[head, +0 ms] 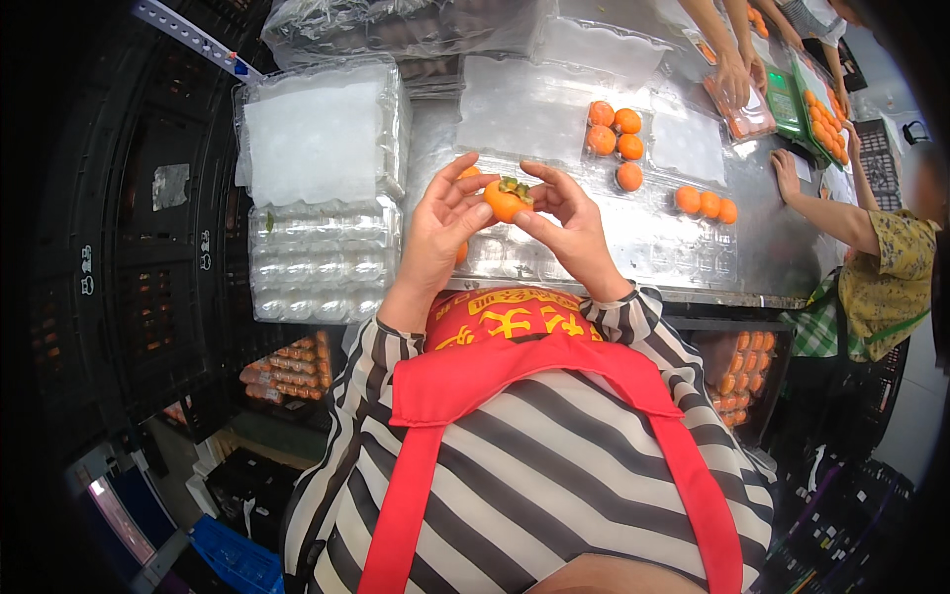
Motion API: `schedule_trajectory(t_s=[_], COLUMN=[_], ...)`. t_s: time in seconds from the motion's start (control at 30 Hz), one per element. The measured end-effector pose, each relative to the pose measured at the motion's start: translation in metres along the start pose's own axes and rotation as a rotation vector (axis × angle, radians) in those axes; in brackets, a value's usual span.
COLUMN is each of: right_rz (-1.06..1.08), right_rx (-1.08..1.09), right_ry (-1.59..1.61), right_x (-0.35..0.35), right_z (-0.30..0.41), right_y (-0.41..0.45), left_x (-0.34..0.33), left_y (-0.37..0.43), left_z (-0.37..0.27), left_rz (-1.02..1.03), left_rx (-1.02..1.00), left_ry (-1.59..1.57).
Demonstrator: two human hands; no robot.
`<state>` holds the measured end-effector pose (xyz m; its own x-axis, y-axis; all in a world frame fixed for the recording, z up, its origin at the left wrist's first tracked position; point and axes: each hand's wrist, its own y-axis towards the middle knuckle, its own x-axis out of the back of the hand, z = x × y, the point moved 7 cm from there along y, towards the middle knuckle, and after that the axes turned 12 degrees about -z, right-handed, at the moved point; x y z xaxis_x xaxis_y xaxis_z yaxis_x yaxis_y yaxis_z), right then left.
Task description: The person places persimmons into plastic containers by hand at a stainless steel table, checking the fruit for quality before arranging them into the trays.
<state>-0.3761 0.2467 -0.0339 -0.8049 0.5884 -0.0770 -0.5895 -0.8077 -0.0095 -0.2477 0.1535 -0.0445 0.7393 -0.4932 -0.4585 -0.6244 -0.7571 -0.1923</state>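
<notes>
Between the fingertips of my left hand [449, 219] and my right hand [568, 219] is an orange persimmon [506, 206], its green leafy calyx facing up and away from me. Both hands hold it above the near side of the metal table. Beneath them lies a clear plastic clamshell tray [512, 256]; another persimmon [461, 252] shows partly behind my left wrist. Farther off, several persimmons [601, 139] sit in a clear tray with a white liner [519, 111]. To the right, a row of 3 persimmons [709, 204] rests in another clear tray [698, 249].
Stacked clear clamshells [323, 260] with a white liner [312, 141] stand at the left. Black crates [148, 282] rise beyond them. At the upper right, other people's hands [733, 78] touch a packed box [742, 111] beside a green scale [783, 100]. Packed fruit [297, 367] lies below the table.
</notes>
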Motion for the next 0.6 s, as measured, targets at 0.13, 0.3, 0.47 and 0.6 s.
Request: schedule_trajectory(t_s=[0.13,0.3,0.47,0.6], right_rz=[-0.005,-0.037,-0.060,-0.035], right_rx=[0.022,0.028,-0.009,0.061], right_ry=[-0.032,0.006,0.045,-0.042], right_x=[0.002,0.004,0.006,0.005], right_z=[-0.002,0.003,0.003,0.000], right_y=[-0.001,-0.002,-0.003,-0.001], left_x=[-0.002,-0.003,-0.006,0.000], left_y=[-0.001,-0.002,-0.001,0.000], left_z=[0.001,0.004,0.006,0.015], left_rz=[-0.002,0.008,0.034,0.055], left_rx=[0.059,0.115,0.157,0.179], left_ry=[0.010,-0.059,-0.131,-0.155])
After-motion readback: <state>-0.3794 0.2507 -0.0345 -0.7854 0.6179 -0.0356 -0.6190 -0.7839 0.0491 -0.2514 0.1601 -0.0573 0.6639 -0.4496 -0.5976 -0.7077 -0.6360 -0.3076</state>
